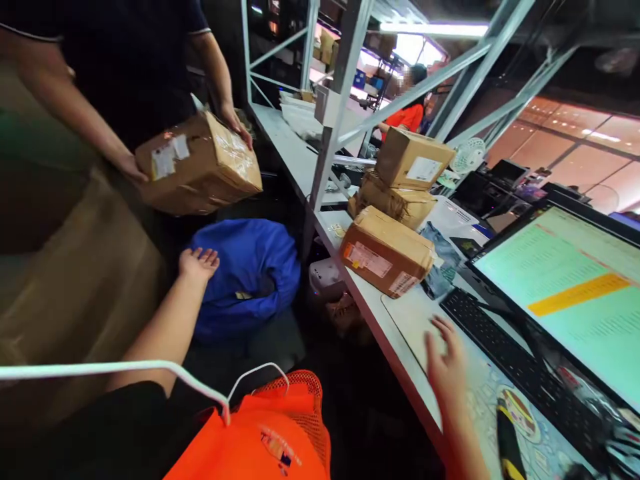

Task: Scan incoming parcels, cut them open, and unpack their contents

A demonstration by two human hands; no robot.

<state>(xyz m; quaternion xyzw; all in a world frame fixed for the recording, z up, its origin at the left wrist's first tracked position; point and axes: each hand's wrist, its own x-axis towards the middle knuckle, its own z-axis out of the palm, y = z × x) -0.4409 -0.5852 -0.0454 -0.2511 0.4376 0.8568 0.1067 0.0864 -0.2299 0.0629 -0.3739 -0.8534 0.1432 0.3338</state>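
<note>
With the palm turned up and nothing in it, my left hand (199, 262) reaches out in front of a blue cloth bundle (245, 250). Just beyond it, a dark-shirted person holds a taped cardboard box (187, 170) with white labels between both hands. My right hand (447, 357), slightly blurred, hovers at or rests on the desk mat edge with its fingers apart; touch cannot be made out. Near it are a black keyboard (505, 353) and a brown labelled box (387, 250).
Two more cardboard boxes (413, 160) are stacked behind the labelled one. A monitor (575, 280) stands at the right, with a yellow-and-black tool (509, 440) below. A metal frame post (340, 107) rises from the desk edge. Another person in orange (405, 119) is farther back.
</note>
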